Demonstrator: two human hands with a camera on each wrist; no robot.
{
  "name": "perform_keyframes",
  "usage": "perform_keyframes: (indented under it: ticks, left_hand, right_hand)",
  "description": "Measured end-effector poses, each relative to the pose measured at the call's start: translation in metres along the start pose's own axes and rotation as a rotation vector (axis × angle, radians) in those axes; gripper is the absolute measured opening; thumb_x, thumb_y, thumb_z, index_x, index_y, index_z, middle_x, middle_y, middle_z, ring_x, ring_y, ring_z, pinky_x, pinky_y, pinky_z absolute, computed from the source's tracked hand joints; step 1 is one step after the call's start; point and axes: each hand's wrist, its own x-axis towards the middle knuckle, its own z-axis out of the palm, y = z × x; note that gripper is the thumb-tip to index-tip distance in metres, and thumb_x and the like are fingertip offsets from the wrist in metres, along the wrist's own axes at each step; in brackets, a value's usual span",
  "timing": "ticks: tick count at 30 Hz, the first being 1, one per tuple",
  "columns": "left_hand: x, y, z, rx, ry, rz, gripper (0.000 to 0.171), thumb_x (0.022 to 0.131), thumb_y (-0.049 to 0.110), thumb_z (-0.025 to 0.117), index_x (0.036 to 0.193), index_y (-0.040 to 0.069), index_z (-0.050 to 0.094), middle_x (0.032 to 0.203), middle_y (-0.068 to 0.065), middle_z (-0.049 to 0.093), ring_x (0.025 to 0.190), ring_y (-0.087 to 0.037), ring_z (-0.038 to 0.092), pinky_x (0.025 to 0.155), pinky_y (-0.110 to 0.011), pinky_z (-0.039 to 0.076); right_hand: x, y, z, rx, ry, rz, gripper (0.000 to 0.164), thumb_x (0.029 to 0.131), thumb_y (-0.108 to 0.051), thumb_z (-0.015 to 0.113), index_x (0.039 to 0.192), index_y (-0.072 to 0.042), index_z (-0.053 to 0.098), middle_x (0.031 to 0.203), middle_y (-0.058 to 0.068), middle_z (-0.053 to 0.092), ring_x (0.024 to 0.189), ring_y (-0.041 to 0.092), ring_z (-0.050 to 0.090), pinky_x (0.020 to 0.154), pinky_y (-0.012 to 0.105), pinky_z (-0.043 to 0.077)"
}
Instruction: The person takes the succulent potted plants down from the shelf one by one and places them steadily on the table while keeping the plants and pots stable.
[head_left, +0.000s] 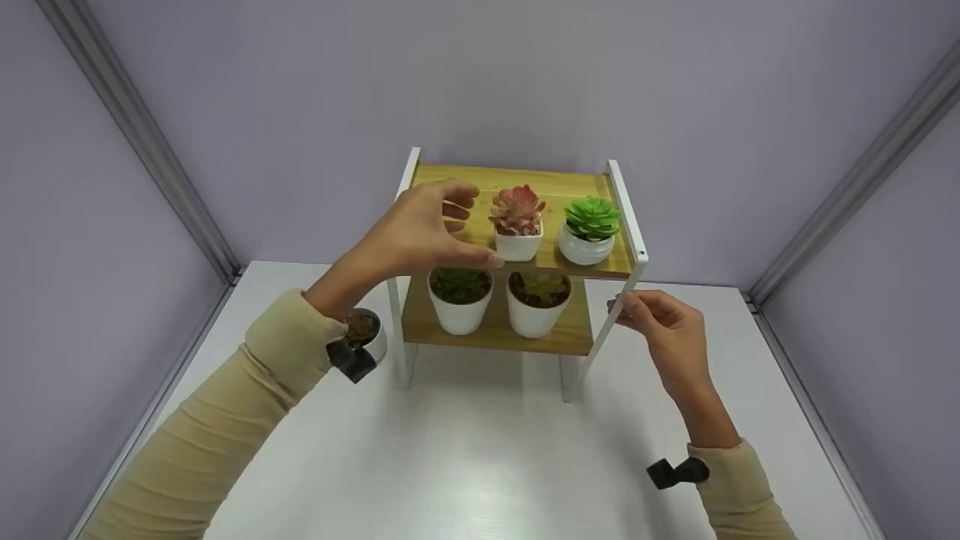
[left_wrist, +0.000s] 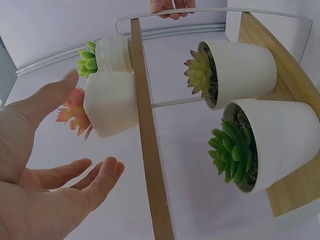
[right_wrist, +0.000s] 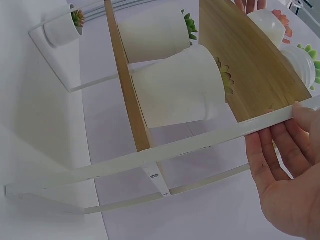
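Observation:
A two-tier shelf (head_left: 480, 345) with wooden boards and a white frame stands on the white table. On its top board are a pink succulent (head_left: 517, 214) in a square white pot and a green succulent (head_left: 592, 221) in a round white pot. My left hand (head_left: 427, 229) is beside the pink one, thumb and fingers spread apart with nothing between them. My right hand (head_left: 671, 330) pinches the frame's right front post (head_left: 611, 319) between thumb and fingers. Two larger white pots with a dark green succulent (left_wrist: 232, 150) and a yellowish succulent (left_wrist: 200, 75) stand on the lower board.
Left of the shelf, partly hidden behind my left wrist, a potted succulent (head_left: 375, 341) with orange-brown leaves sits on the table (head_left: 465, 465). Pale walls (head_left: 510, 75) with grey metal corner profiles (head_left: 150, 142) surround the table at the back and sides.

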Motion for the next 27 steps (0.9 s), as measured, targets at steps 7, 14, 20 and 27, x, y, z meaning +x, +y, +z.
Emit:
perform_keyframes:
  ticks: [7,14,20,27]
  left_hand:
    - [0.008,0.003,-0.006,0.072,-0.055,-0.015,0.096,0.080,0.036,0.094,0.156,0.004,0.045,0.153,-0.014,0.054,0.140,-0.029,0.056,0.115,-0.040,0.049]
    - [0.017,0.008,-0.007,0.120,-0.073,-0.012,0.096,0.079,0.037,0.094,0.156,0.004,0.046,0.155,-0.013,0.054,0.142,-0.029,0.054,0.118,-0.041,0.046]
    - [0.026,0.017,-0.003,0.185,-0.086,-0.049,0.092,0.077,0.038,0.095,0.151,0.006,0.051,0.152,-0.010,0.056,0.142,-0.029,0.053,0.119,-0.041,0.044]
    - [0.039,0.026,0.003,0.271,-0.130,-0.023,0.073,0.077,0.037,0.095,0.134,0.006,0.063,0.133,-0.007,0.066,0.119,-0.022,0.061,0.106,-0.038,0.051]
  right_hand:
    - [0.000,-0.001,0.002,-0.005,-0.004,0.002,0.029,0.102,-0.016,0.070,0.115,0.010,0.072,0.099,0.003,0.081,0.096,0.018,0.079,0.094,0.035,0.062]
    - [0.000,0.000,0.003,0.001,-0.001,0.008,0.030,0.102,-0.016,0.071,0.116,0.010,0.072,0.099,0.003,0.081,0.095,0.018,0.079,0.094,0.034,0.062]
    - [0.000,0.000,0.003,0.000,0.003,0.006,0.028,0.102,-0.016,0.071,0.115,0.008,0.073,0.099,0.004,0.081,0.095,0.018,0.079,0.094,0.034,0.062]
    - [-0.001,-0.001,0.002,-0.010,0.008,0.008,0.029,0.102,-0.016,0.071,0.116,0.009,0.073,0.099,0.002,0.082,0.095,0.017,0.080,0.094,0.033,0.062]
